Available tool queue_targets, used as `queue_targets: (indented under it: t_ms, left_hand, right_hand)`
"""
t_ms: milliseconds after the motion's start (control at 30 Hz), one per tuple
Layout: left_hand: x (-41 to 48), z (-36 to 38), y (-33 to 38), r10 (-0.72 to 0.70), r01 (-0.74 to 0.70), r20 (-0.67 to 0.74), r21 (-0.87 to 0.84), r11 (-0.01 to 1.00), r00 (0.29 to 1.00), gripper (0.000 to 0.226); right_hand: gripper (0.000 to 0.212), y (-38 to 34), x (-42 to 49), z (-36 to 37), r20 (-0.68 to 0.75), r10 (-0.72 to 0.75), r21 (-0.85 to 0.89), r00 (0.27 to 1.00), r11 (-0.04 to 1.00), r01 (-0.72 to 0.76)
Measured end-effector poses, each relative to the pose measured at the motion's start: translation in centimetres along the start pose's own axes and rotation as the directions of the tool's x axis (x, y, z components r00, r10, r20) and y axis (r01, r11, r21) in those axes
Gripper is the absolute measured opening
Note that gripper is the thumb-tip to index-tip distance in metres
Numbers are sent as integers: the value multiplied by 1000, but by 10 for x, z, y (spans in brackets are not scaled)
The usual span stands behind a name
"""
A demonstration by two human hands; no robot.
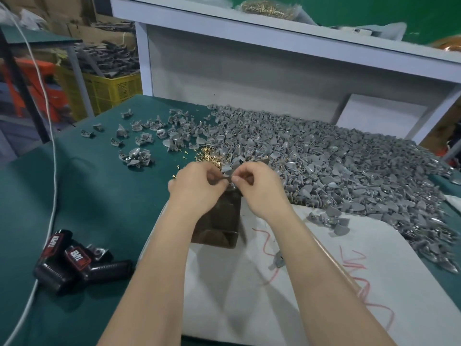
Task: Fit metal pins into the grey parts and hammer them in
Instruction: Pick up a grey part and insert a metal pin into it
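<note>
The left hand point(197, 187) and the right hand point(258, 189) both pinch one grey part point(228, 170) with curled fingers. They hold it just above the block point(217, 221), I think so that the block can support it for hammering. The pins point(212, 158) and the heap point(324, 166) lie just behind, probably for easy reach; a pin in the part I cannot tell.

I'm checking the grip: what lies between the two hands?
In the head view, a grey part lies between them, pinched by the left hand and the right hand above the dark block.
</note>
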State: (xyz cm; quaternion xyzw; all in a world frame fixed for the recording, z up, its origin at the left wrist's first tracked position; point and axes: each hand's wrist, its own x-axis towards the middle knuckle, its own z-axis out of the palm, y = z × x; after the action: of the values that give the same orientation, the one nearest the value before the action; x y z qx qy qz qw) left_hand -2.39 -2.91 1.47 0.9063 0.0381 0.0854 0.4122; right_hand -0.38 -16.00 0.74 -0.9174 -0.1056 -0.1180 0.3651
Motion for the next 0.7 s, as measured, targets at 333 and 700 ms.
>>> queue_targets:
  t_ms: [333, 700]
  left_hand:
    - [0, 6, 1, 22, -24, 13, 161, 987, 1000, 3]
    - [0, 7, 1, 84, -82, 6, 239, 967, 996, 10]
  right_hand:
    - [11, -11, 2, 5, 95, -146, -384, 985, 907, 171]
    - [12, -21, 9, 5, 163, -156, -527, 974, 821, 220]
